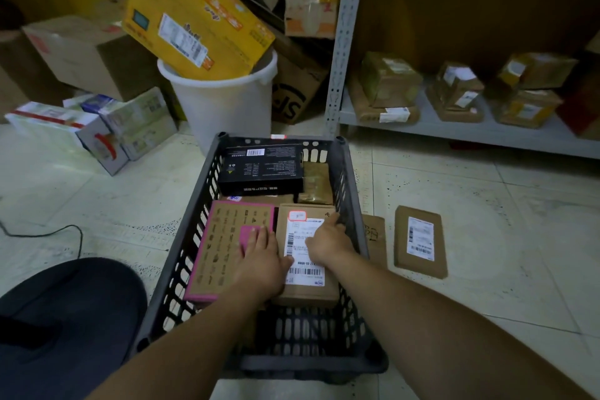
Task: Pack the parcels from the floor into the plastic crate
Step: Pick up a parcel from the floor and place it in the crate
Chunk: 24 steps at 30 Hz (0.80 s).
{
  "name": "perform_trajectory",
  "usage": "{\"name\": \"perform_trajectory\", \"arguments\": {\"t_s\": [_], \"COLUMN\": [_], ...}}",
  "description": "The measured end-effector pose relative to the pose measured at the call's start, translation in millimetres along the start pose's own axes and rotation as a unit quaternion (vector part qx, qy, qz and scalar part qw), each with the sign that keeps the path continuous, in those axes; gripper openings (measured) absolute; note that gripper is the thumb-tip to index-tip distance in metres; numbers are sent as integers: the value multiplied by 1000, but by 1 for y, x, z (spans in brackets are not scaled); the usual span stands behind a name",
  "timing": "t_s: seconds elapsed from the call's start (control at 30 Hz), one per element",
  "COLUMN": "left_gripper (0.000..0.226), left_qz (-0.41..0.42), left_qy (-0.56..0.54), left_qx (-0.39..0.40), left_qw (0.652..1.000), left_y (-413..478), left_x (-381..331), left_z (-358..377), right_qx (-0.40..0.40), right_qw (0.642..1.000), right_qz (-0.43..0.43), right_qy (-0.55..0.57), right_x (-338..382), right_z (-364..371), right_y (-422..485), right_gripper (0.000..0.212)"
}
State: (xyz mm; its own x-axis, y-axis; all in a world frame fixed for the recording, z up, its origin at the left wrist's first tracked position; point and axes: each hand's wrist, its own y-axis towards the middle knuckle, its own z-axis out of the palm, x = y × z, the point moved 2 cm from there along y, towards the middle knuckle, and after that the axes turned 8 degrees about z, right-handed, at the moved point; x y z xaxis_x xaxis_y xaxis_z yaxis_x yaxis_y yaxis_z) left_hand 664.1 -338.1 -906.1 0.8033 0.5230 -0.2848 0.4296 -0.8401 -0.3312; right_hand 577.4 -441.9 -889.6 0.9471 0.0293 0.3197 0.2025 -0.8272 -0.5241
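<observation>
Task looks well along but not done. The dark grey slotted plastic crate holds four visible parcels: a black printed box at the far-left corner, a small olive-brown taped packet at the far-right, a pink-edged brown cardboard box on the left side and a brown cardboard parcel w/ white shipping label just beside it on the right. Left hand lies flat on the pink-edged box, fingers straight, gripping nothing. Right hand presses the labelled parcel, fingertips at its far-right corner against the crate wall, w/ no clasp visible. Probably both are being seated flush. Left to pack on the pale tiled floor, right of the crate: a flat brown parcel w/ white label, and a thin brown cardboard piece w/ handwriting touching the crate's right wall, partly hidden. Room: the near end of the crate is open, approx one parcel's worth. The right wall is tight to the labelled parcel, so the rest likely goes in near-side or stacked on top. Floor on the right is open for reaching.
</observation>
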Motion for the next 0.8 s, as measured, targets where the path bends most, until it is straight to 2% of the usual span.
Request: {"name": "perform_trajectory", "arguments": {"t_s": [0.2,0.5,0.8], "left_gripper": [75,79,72], "left_qz": [25,14,-8], "left_qy": [37,6,-79], "left_qx": [-26,-48,40], "left_qw": [999,999,996], "left_y": [3,1,-26], "left_x": [1,16,0], "left_z": [10,8,-51], "right_qx": [2,4,36], "right_qw": [1000,997,993], "right_qz": [-22,-25,-70], "right_qy": [-17,-74,-83], "right_x": [-1,0,6], "right_z": [14,30,-28], "right_y": [10,22,-29], "right_gripper": [84,78,72]}}
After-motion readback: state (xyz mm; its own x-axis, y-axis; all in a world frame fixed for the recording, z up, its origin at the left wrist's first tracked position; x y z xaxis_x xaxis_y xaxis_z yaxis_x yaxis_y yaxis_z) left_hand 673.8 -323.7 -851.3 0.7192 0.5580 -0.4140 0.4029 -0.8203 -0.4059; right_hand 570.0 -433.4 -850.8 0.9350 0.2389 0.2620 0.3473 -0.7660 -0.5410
